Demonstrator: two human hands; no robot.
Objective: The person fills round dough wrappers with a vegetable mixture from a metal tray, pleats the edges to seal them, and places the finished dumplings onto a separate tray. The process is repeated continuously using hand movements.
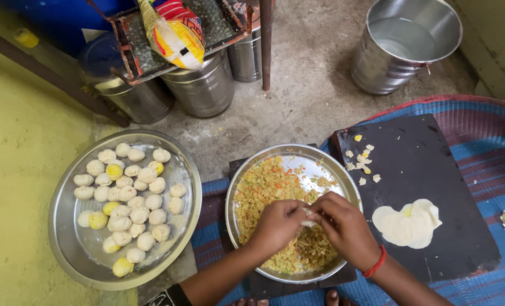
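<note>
Here, largest first, placed from the filling plate:
Dumpling tray (65, 226): left, holding sealed dough balls.
Black board (433, 170): right, bearing a flattened dough round (408, 226).
Filling plate (343, 175): centre, yellow-orange crumbly mix.
Left hand (278, 224), right hand (346, 226): over it, equally near.
Dough piece (308, 218): pinched between both hands' fingers; axis, facing unclear.

You have one view only, from the camera on your head, so nothing is shared with a second view. It looks almost straight down at the floor (297, 107) in front of you, from close range. Your forearms enter from the bottom edge, and your toes just show there. The far side of the scene, with the steel bucket (402, 45), lies along the top edge.
</note>
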